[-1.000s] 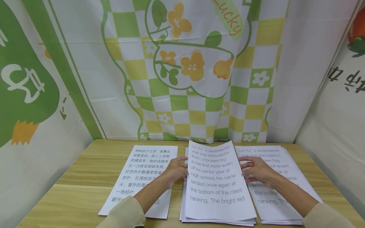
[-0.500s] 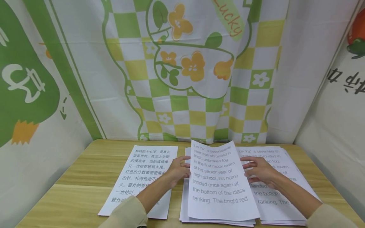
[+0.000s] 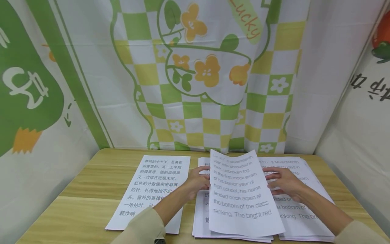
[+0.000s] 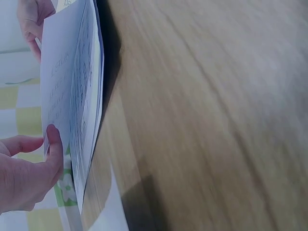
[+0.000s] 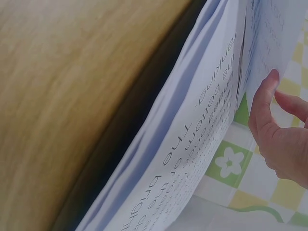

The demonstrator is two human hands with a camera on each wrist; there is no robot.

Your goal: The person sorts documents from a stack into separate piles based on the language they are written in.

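A white sheet of paper (image 3: 240, 198) printed with English text is held up over the middle stack, its upper part bowed. My left hand (image 3: 197, 181) pinches its left edge, and my right hand (image 3: 284, 183) pinches the right one. In the left wrist view the left hand (image 4: 31, 168) has thumb and finger at the edge of the sheet. The right wrist view shows the right hand (image 5: 281, 130) doing likewise. Beneath the sheet, the middle stack of paper (image 3: 201, 222) shows Chinese text along its left side; the rest is hidden.
To the right lies a stack of English pages (image 3: 304, 210), partly covered by my right hand and the held sheet. A page of Chinese text (image 3: 158, 179) lies on the left. All rest on a wooden table (image 3: 82, 203), with a patterned curtain (image 3: 195, 112) behind.
Both hands have shifted right together with the English sheet, which now overlaps the right stack. Chinese text on the middle stack has come into view.
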